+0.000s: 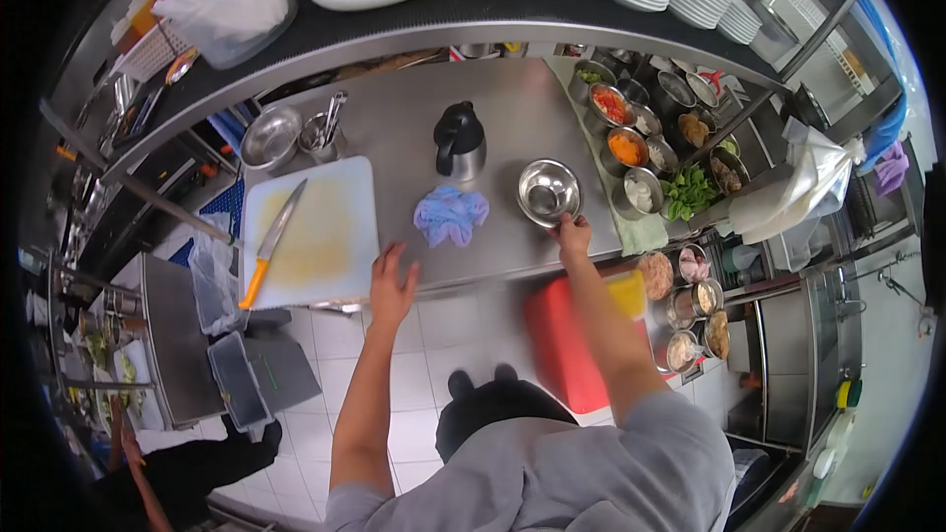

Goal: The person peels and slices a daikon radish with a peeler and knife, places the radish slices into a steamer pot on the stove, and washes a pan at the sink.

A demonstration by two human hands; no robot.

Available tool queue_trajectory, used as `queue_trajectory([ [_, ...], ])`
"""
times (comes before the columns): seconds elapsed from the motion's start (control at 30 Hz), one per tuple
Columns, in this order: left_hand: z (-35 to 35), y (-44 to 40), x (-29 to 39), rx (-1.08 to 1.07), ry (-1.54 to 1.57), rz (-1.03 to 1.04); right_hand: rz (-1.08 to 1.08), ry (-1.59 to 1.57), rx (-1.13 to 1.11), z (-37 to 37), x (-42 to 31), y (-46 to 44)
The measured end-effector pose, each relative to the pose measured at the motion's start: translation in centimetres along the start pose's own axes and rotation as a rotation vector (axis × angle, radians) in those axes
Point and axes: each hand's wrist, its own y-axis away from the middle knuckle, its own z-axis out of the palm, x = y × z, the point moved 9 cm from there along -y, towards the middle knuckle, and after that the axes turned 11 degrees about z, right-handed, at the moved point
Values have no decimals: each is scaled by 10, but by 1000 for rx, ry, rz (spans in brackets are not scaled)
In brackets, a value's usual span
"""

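Observation:
On the steel table (394, 103), my right hand (572, 235) pinches the near rim of a shiny metal bowl (549, 191). My left hand (392, 281) is at the table's front edge, fingers apart and holding nothing, just right of the white cutting board (340, 227). An orange-handled knife (279, 232) lies along the board's left side. Between my hands, farther back, lies a crumpled blue cloth (450, 216). Directly behind it stands a steel jug (460, 143) with a black lid and handle.
Metal containers of cut vegetables (625, 147) line the right side. A metal bowl (271, 137) and utensil pot (321, 136) stand back left. A shelf (473, 25) bears stacked white plates. A red bin (567, 345) stands below. Another person's arm (146, 483) shows lower left.

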Motion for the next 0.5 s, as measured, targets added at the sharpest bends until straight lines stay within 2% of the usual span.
queue_trajectory([
  [0.07, 42, -66, 30, 32, -27, -33, -159, 30, 162, -27, -56, -24],
  [0.1, -16, -55, -3, -76, -147, -38, -32, -70, 156, 32, 14, -1],
  [0.17, 41, -93, -10, -142, -383, 16, -35, 93, 89, 50, -26, -27],
  [0.23, 97, -123, -2, -130, -420, 31, -94, 79, 80, 61, -69, -67],
  [0.3, 118, -115, -12, -184, -530, 13, 4, -34, -29, 96, -39, -92],
  [0.37, 150, -119, 12, -114, -597, 135, 170, -109, -163, 112, -30, -82],
  [0.4, 167, -118, 27, -208, -545, 146, 202, -159, -142, 104, -14, -71],
  [0.47, 218, -129, 83, -309, -385, 224, -272, 364, 65, 75, -35, -40],
  [0.5, 238, -139, 103, -327, -292, 291, -409, 357, 159, 59, -44, -14],
])
